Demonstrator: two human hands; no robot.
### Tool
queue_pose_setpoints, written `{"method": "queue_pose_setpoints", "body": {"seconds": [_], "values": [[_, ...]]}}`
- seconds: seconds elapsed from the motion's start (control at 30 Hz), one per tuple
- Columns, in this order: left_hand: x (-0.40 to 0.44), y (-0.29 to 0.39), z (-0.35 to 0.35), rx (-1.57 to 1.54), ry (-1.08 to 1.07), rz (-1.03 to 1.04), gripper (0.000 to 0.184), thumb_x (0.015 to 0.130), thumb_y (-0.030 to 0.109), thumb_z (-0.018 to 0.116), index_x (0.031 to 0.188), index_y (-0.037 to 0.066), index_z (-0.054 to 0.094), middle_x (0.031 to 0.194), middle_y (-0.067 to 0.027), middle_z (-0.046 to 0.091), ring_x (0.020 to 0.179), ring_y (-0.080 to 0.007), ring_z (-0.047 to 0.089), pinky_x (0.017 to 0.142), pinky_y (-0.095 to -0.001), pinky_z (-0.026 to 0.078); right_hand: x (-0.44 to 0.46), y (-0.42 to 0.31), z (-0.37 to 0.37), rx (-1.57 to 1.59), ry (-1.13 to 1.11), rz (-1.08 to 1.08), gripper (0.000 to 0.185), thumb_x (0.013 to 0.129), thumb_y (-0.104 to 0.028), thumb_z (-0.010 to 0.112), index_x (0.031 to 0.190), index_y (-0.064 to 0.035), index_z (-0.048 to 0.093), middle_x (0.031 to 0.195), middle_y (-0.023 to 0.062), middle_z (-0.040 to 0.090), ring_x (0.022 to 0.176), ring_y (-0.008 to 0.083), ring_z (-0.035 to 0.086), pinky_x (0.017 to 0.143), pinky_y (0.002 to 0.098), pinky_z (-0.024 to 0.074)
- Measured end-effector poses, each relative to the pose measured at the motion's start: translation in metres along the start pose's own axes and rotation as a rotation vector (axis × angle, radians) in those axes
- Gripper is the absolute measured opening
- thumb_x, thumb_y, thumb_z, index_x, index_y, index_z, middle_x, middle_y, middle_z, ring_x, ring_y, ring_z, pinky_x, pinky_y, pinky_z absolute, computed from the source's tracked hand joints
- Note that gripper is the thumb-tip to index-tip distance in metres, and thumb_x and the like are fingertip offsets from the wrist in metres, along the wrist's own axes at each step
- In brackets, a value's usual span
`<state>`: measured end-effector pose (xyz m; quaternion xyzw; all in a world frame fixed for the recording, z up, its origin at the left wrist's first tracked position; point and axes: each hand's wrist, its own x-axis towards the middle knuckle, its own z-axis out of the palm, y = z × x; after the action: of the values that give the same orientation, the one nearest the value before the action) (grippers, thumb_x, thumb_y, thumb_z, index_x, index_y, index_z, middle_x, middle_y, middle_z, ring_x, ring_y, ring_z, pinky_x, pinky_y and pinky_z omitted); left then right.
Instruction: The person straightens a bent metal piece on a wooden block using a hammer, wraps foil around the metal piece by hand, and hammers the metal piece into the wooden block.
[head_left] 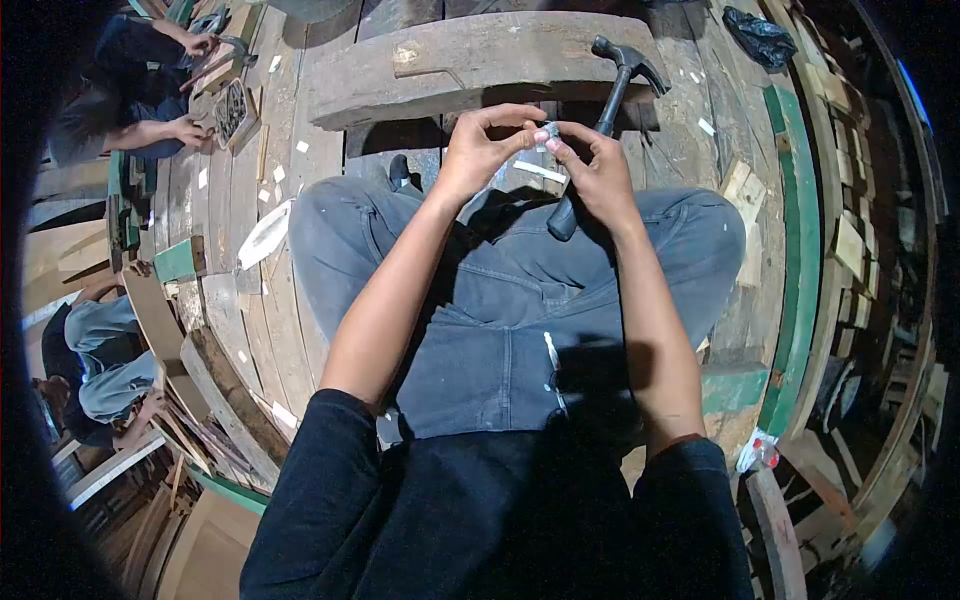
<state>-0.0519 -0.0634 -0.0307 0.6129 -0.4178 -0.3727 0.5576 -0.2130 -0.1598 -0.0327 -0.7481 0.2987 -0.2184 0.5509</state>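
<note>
Both hands meet above my crossed legs, in front of a thick wooden beam (pixel 480 65). My left hand (pixel 490 150) pinches a small greyish object (pixel 548 130) between thumb and fingers. From the other side, my right hand (pixel 594 170) has its thumb and fingertips closed on the same small object, too small to identify. A claw hammer (pixel 620 80) leans with its head on the beam; its handle runs behind my right hand, and the grip end shows below, over my lap. A bent metal rod (pixel 430 73) lies on the beam.
At upper left, a co-worker's hands (pixel 190 130) are by a box of small pieces (pixel 232 112). Another person (pixel 105 350) sits at lower left. A black plastic bag (pixel 760 40) lies upper right, near a green-painted board (pixel 797 250). Paper scraps dot the plank floor (pixel 270 330).
</note>
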Motion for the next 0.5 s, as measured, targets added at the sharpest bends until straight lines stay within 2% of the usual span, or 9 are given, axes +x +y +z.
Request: {"method": "queue_pose_setpoints", "body": {"seconds": [0.33, 0.43, 0.5], "values": [[0.000, 0.003, 0.000, 0.044, -0.037, 0.013, 0.025, 0.087, 0.016, 0.073, 0.108, 0.002, 0.072, 0.097, -0.0058, 0.073, 0.092, -0.0106, 0.064, 0.087, -0.0282, 0.051, 0.001, 0.005, -0.001, 0.059, -0.013, -0.006, 0.030, 0.091, -0.019, 0.069, 0.111, 0.0022, 0.068, 0.102, 0.0087, 0.072, 0.096, 0.0130, 0.064, 0.086, 0.0296, 0.0497], [0.001, 0.009, 0.001, 0.104, -0.027, 0.045, 0.024, 0.087, 0.016, 0.073, 0.107, 0.003, 0.072, 0.095, -0.0048, 0.072, 0.090, -0.0103, 0.063, 0.085, -0.0281, 0.050, 0.000, -0.001, -0.003, -0.030, 0.010, -0.017, 0.028, 0.090, -0.019, 0.069, 0.111, 0.0006, 0.068, 0.100, 0.0062, 0.071, 0.093, 0.0127, 0.063, 0.084, 0.0290, 0.0494], [0.006, 0.018, -0.010, 0.247, 0.040, 0.116, 0.023, 0.086, 0.016, 0.073, 0.106, 0.005, 0.072, 0.093, -0.0044, 0.070, 0.089, -0.0110, 0.063, 0.083, -0.0290, 0.050, 0.002, -0.003, -0.003, -0.074, 0.137, -0.119, 0.029, 0.088, -0.020, 0.071, 0.110, -0.0010, 0.069, 0.094, 0.0054, 0.070, 0.082, 0.0104, 0.062, 0.073, 0.0265, 0.0485]]}}
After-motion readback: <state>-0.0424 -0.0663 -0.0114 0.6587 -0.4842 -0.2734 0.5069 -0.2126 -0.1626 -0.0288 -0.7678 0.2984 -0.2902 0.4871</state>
